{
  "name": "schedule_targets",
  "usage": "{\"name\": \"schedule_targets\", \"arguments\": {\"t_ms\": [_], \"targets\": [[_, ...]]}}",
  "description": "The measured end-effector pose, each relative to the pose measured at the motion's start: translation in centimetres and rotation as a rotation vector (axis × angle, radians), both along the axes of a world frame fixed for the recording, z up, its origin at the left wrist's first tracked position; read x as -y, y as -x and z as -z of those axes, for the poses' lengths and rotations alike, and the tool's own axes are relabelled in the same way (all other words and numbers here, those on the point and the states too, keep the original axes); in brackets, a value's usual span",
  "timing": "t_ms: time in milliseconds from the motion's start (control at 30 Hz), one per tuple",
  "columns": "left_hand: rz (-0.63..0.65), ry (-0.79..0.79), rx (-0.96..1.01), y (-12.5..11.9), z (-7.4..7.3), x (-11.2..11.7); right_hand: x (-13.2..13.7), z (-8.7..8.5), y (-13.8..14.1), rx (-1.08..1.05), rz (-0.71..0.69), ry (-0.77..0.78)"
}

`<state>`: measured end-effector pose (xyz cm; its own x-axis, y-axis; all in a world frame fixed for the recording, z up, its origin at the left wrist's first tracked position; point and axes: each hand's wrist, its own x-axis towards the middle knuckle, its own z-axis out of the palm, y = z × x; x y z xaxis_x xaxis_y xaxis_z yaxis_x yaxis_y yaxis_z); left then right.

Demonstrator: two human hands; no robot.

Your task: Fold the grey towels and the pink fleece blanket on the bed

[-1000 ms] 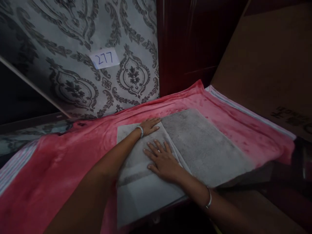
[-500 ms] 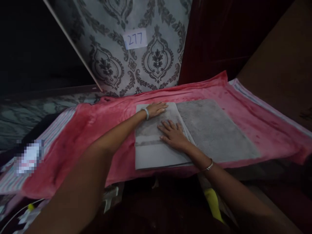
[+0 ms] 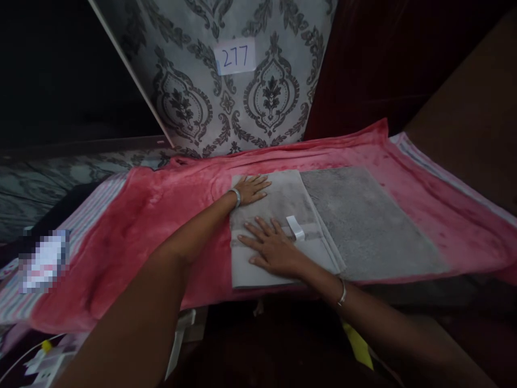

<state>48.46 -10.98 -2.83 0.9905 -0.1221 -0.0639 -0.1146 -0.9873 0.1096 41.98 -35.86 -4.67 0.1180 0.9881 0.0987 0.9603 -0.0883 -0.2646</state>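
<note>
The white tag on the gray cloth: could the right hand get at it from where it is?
Probably yes. The right hand lies spread on the folded gray cloth, close beside the white tag, which is uncovered. The left hand rests nearer the far edge, out of the way.

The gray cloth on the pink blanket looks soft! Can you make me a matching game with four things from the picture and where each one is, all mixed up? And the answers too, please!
Things:
1. Left hand
2. Right hand
3. Pink blanket
4. Paper reading 277

Places:
A. Spread under the gray cloth
B. Flat on the gray cloth, close to its far edge
C. Up on the patterned surface behind the blanket
D. Flat on the gray cloth, nearer the person

Right pairs: 1-B, 2-D, 3-A, 4-C
</note>
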Motion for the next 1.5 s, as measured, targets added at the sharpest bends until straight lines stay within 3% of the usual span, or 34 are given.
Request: {"name": "schedule_targets", "arguments": {"t_ms": [300,500,567,667,733,833,933,1033,1133,1233,1333,1500], "targets": [[-0.003,0.064,-0.001,-3.5,0.2,-2.1,2.2,-0.5,1.2,-0.06,-0.047,0.027],[-0.359,0.037,0.131,-2.6,-1.7,-0.8,2.0,-0.6,1.1,-0.06,-0.039,0.034],[-0.51,0.174,0.262,-1.0,-2.3,-0.6,2.0,-0.7,1.1,-0.071,-0.046,0.03],[-0.79,0.703,0.476,3.0,-2.2,-0.9,2.0,-0.6,1.1,-0.088,-0.044,0.012],[-0.902,1.006,0.525,6.3,-1.8,-0.9,2.0,-0.4,1.1,-0.098,-0.038,-0.014],[-0.921,1.187,0.458,10.7,-1.0,-0.5,1.9,-0.1,1.1,-0.116,-0.04,-0.067],[-0.897,1.325,0.393,13.0,-0.6,-0.1,1.7,0.1,0.9,-0.146,-0.046,-0.106],[-0.88,1.474,0.341,13.3,-0.5,0.2,1.9,0.1,0.1,-0.23,-0.048,-0.157],[-0.85,1.534,0.242,12.5,-0.4,1.1,3.3,0.2,-1.4,-0.305,-0.023,-0.33],[-0.848,1.571,0.244,11.7,-0.4,2.7,6.3,0.6,-3.9,-0.317,0.128,-0.576],[-0.859,1.646,0.306,11.2,-0.7,4.5,10.4,1.6,-7.4,-0.305,0.44,-0.745],[-0.834,1.657,0.372,10.0,-2.4,6.0,16.5,3.2,-13.1,-0.277,0.857,-0.793]]}}
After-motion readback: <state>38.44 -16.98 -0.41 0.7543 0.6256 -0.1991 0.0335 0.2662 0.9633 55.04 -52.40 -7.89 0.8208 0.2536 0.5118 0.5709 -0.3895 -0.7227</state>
